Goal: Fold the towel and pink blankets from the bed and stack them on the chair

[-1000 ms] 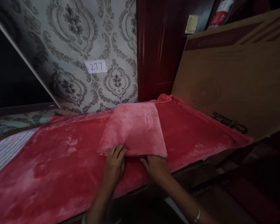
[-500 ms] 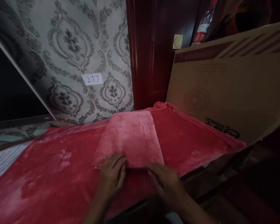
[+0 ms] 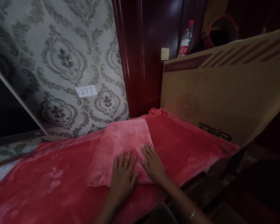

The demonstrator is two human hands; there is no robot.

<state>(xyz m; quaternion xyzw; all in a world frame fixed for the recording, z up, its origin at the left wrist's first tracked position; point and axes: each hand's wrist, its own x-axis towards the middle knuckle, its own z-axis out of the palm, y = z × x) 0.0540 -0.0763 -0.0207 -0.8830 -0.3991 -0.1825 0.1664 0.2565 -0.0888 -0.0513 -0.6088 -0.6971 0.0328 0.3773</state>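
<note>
left hand + right hand plopped flat, fingers splayed | pink cloth underneath, stretched toward back edge of red blanket

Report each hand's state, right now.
Left hand: open, palm down on the pink cloth, nothing visibly held.
Right hand: open, palm down on the same cloth, nothing visibly held.

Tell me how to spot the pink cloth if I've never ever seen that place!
Find the big red blanket spread out in front of the patterned wall. Near its middle lies a flat, four-sided pink cloth, with the left hand and right hand spread on it. It's paler than the deep red around it.
</note>
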